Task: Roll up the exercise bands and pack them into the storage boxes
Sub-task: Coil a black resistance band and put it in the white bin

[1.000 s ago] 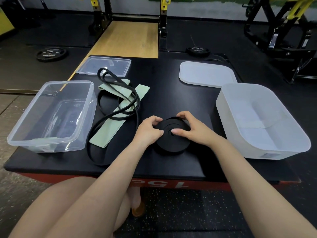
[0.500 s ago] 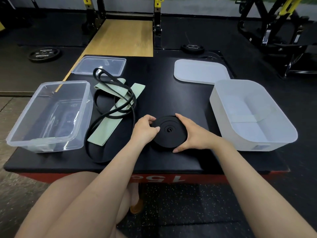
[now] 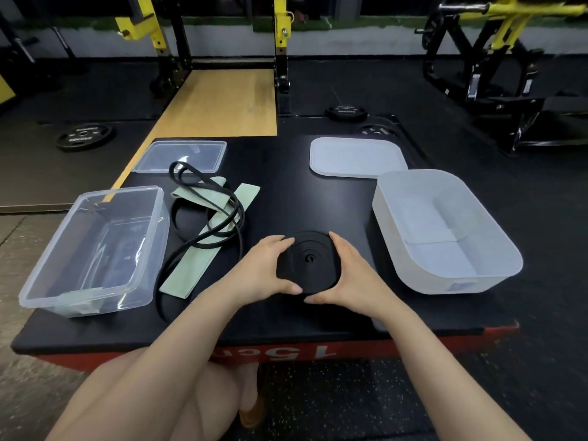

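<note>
A black exercise band rolled into a flat coil (image 3: 310, 261) is in the middle of the black table (image 3: 280, 192). My left hand (image 3: 265, 270) grips its left edge and my right hand (image 3: 345, 273) grips its right edge, thumbs near the front. To the left lie a pale green band (image 3: 203, 246) and a thin black loop band (image 3: 222, 214), unrolled and tangled together. A clear storage box (image 3: 92, 249) stands at the far left. A white storage box (image 3: 445, 233) stands at the right.
A clear lid (image 3: 181, 155) and a white lid (image 3: 356, 157) lie at the back of the table. Weight plates (image 3: 84, 136) and yellow-and-black gym racks (image 3: 280, 43) stand on the floor behind. The table's front edge is red with printed digits.
Both hands have shifted from pressing the top of the coil to gripping its two sides. The camera has moved closer and tilted up slightly.
</note>
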Available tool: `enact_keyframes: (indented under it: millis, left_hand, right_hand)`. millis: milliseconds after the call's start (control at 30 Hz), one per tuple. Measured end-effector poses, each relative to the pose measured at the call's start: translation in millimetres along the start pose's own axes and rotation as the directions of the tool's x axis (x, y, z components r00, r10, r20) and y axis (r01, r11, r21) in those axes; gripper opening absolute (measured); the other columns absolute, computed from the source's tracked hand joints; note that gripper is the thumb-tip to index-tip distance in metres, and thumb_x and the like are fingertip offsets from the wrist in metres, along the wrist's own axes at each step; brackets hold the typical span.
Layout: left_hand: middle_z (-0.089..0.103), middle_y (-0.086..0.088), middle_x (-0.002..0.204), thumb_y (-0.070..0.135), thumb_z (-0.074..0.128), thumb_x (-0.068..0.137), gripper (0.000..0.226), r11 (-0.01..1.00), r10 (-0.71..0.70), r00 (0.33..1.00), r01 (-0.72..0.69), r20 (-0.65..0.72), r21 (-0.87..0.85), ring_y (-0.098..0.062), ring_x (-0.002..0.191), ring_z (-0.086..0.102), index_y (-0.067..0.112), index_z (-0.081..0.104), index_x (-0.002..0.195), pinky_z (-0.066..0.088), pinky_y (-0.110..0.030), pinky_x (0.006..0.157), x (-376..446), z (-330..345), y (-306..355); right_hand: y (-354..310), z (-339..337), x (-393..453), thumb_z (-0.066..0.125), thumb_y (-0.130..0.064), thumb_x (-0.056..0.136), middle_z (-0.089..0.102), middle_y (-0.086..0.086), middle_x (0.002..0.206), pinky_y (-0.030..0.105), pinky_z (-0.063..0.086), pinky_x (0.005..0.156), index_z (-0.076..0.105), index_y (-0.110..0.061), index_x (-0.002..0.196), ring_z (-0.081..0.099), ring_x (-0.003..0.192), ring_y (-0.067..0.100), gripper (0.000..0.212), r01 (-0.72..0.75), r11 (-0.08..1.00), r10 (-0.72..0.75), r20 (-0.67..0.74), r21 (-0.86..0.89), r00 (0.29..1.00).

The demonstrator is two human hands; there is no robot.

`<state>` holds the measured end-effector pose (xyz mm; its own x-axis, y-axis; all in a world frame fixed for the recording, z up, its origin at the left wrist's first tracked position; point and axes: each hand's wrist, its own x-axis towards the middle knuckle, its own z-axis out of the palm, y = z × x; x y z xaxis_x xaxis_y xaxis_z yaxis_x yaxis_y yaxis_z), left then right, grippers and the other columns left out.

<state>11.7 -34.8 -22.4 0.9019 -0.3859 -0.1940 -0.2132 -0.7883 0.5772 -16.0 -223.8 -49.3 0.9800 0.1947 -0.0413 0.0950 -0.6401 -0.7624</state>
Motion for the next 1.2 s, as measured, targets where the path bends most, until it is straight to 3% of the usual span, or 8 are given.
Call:
enact_keyframes:
  millis: [67,133,200,300,567,733,1000,1200]
  left_hand:
    - [0.021,0.001,0.154,0.028,0.082,0.067,0.096,0.999,0.04,0.999,-0.04,-0.004,-0.024,-0.012,0.142,0.021,0.021,0.029,0.146,0.025,-0.032,0.116,-1.1,-12.4,10.1]
    - [0.018,0.003,0.155,0.03,0.082,0.067,0.096,0.995,0.101,0.995,-0.101,0.002,-0.009,-0.011,0.142,0.019,0.022,0.029,0.146,0.023,-0.031,0.116,-1.4,-24.8,25.9]
    - [0.014,0.004,0.156,0.033,0.08,0.069,0.095,0.984,0.17,0.986,-0.169,-0.003,0.064,-0.01,0.144,0.015,0.023,0.027,0.147,0.016,-0.024,0.117,3.6,-33.3,45.7]
    - [0.015,0.007,0.156,0.034,0.079,0.07,0.092,0.968,0.232,0.972,-0.227,-0.039,0.103,-0.01,0.143,0.014,0.025,0.029,0.146,0.012,-0.02,0.112,22.3,-36.5,78.6]
    - [0.023,0.0,0.153,0.029,0.079,0.072,0.087,0.95,0.304,0.95,-0.308,0.071,0.047,-0.014,0.142,0.019,0.019,0.032,0.145,0.018,-0.021,0.11,93.3,-11.2,138.5]
    - [0.029,-0.006,0.149,0.026,0.075,0.076,0.084,0.944,0.305,0.939,-0.32,0.156,0.079,-0.021,0.139,0.026,0.012,0.03,0.146,0.023,-0.024,0.109,133.0,7.5,159.6]
    - [0.026,-0.013,0.145,0.028,0.064,0.086,0.07,0.912,0.258,0.914,-0.337,0.312,0.233,-0.028,0.136,0.028,0.012,0.03,0.145,0.027,-0.035,0.112,179.1,32.7,171.8]
    - [0.035,-0.012,0.135,0.03,0.059,0.09,0.06,0.859,0.222,0.898,-0.365,0.381,0.359,-0.029,0.124,0.041,0.01,0.035,0.141,0.037,-0.035,0.103,206.7,41.7,174.3]
  right_hand:
    - [-4.2,-9.3,-0.1,0.086,-0.051,0.046,0.03,-0.02,0.146,0.027,0.033,0.109,0.024,-0.036,0.143,0.03,0.133,-0.002,0.116,0.012,1.0,-0.011,-0.05,0.012,0.999]
    - [-11.3,-24.7,-2.3,0.086,-0.053,0.043,0.039,-0.019,0.14,0.035,0.04,0.106,0.031,-0.042,0.137,0.037,0.13,0.0,0.11,0.037,0.999,-0.034,-0.108,0.023,0.994]
    - [-17.6,-46.0,-5.6,0.088,-0.048,0.045,0.048,-0.022,0.128,0.031,0.044,0.098,0.039,-0.046,0.127,0.045,0.121,-0.001,0.096,0.07,0.997,-0.062,-0.173,0.042,0.983]
    - [-17.5,-79.8,-11.3,0.089,-0.04,0.05,0.051,-0.03,0.114,0.013,0.04,0.087,0.043,-0.051,0.114,0.046,0.11,-0.01,0.08,0.077,0.996,-0.066,-0.242,0.034,0.968]
    - [33.2,-143.9,-0.6,0.09,-0.037,0.048,0.059,-0.019,0.112,0.027,0.049,0.085,0.049,-0.039,0.115,0.056,0.104,0.002,0.079,-0.083,0.996,0.091,-0.287,0.038,0.954]
    - [61.2,-164.7,9.4,0.09,-0.033,0.049,0.06,-0.019,0.106,0.018,0.047,0.072,0.05,-0.034,0.112,0.059,0.097,0.001,0.074,-0.18,0.983,0.183,-0.266,0.037,0.946]
    - [96.5,-172.8,29.9,0.084,-0.049,0.044,0.061,-0.018,0.098,0.026,0.05,0.073,0.047,-0.033,0.105,0.058,0.093,0.007,0.073,-0.347,0.937,0.329,-0.237,-0.037,0.914]
    - [106.7,-176.6,44.8,0.087,-0.035,0.056,0.055,-0.021,0.09,0.018,0.042,0.064,0.044,-0.039,0.086,0.054,0.086,0.002,0.053,-0.395,0.914,0.372,-0.201,-0.092,0.906]
